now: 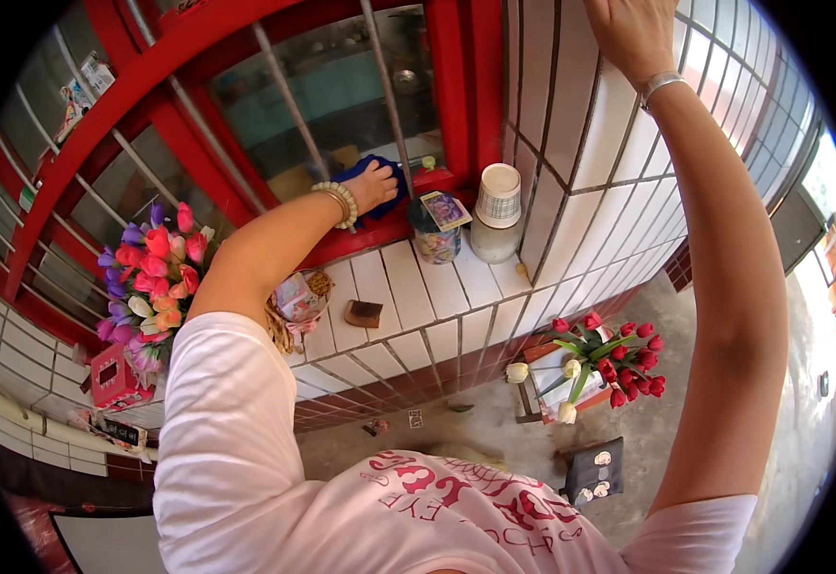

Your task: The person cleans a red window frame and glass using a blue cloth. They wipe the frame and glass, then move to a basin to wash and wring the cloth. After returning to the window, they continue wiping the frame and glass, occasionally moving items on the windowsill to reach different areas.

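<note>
Head view: blue cloth (392,204) bunched at the foot of the window glass (341,105), inside the red frame (475,96); left hand (376,187) palm down over it, fingers bent and grasping its folds; right hand (628,33) raised by the white tiled wall (571,110), fingers cut off by the upper edge, so released or clenched cannot be told; cloth judged light, soft and limp, not fragile, apt to slide on smooth glass; best hold probably a full palm on the thick middle, loose edges tucked in; metal bars (380,62) could snag a trailing corner; lidded jar (437,247) just beside the cloth, paper cup (499,196) atop a glass jar (495,241) further along the tiled ledge (380,282); the cup looks easily knocked.
</note>
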Demonstrator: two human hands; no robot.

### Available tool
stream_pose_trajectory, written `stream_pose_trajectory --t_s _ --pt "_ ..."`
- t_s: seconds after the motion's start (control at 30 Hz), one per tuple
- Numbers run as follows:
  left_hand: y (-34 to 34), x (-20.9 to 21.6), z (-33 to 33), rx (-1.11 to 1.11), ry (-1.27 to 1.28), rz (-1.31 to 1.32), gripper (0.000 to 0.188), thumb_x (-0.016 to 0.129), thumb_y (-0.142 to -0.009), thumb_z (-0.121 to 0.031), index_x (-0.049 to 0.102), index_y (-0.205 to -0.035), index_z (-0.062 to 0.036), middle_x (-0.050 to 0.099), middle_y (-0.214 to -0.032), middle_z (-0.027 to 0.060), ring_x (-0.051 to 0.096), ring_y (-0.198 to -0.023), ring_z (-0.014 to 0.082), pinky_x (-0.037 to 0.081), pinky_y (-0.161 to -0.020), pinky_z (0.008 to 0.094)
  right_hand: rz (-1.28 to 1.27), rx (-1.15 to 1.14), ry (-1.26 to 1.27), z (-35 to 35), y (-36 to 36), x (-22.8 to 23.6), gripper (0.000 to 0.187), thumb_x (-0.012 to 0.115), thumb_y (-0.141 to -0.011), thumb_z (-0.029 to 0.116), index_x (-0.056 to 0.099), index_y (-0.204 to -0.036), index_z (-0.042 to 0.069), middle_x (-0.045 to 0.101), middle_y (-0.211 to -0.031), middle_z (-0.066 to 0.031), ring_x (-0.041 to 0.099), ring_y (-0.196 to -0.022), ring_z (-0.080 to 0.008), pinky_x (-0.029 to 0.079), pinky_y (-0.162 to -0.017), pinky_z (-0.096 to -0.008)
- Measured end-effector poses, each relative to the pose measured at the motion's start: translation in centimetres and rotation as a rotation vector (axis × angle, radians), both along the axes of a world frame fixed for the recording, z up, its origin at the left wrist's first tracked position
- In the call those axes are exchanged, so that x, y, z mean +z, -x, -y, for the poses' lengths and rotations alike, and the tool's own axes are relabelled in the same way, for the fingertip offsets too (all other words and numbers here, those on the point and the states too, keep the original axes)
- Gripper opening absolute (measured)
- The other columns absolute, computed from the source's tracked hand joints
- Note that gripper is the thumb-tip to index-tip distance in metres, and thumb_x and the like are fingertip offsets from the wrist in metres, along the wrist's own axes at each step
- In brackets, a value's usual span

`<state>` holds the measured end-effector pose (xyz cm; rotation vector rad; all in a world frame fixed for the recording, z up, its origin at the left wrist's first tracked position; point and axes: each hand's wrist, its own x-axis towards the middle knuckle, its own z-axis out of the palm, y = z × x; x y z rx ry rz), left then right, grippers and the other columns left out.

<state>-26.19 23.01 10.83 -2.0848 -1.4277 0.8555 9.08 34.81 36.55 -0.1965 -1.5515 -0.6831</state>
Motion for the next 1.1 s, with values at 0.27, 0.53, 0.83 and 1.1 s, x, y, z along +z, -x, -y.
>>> stream_pose_trajectory --t_s 0.27,0.53,0.83,1.1 --pt "-8.0 7.7 0.0 0.305 -0.049 0.095 0.021 0.052 -0.088 -0.014 0.065 -0.104 -0.0084 0.065 -0.102 0.0112 0.065 -0.097 0.0307 0.055 -0.072 0.0389 -0.006 -0.013 -0.006 -0.1 0.0 0.0 0.016 0.046 -0.085 0.014 0.059 -0.085 0.005 0.046 -0.140 -0.0131 0.031 -0.136 -0.0346 0.025 -0.110 -0.0472" --pt "-8.0 6.2 -4.9 -0.207 -0.285 -0.051 0.018 0.055 -0.084 -0.020 0.067 -0.098 -0.0189 0.057 -0.100 0.0015 0.055 -0.098 0.0196 0.047 -0.077 0.0312 -0.019 0.015 -0.005 0.1 0.4 0.0 0.017 0.046 -0.085 0.014 0.060 -0.085 0.005 0.047 -0.138 -0.0131 0.031 -0.135 -0.0344 0.026 -0.110 -0.0476" --pt "-6.7 0.6 -9.8 -0.314 -0.211 -0.186 0.016 0.057 -0.084 -0.027 0.070 -0.088 -0.0190 0.054 -0.103 -0.0020 0.048 -0.102 0.0176 0.037 -0.083 0.0325 0.004 -0.006 0.075 0.7 0.2 0.0 0.008 0.053 -0.080 0.007 0.059 -0.085 0.005 0.045 -0.140 -0.0152 0.031 -0.135 -0.0355 0.025 -0.111 -0.0465" --pt "-8.1 16.4 -5.3 -0.112 -0.726 -0.225 0.018 0.056 -0.083 -0.023 0.067 -0.094 -0.0139 0.054 -0.098 0.0007 0.050 -0.096 0.0187 0.040 -0.076 0.0313 0.014 -0.013 0.040 -0.4 0.0 0.3 0.018 0.047 -0.089 0.017 0.065 -0.092 0.016 0.043 -0.145 -0.0003 0.028 -0.138 -0.0250 0.024 -0.111 -0.0430"
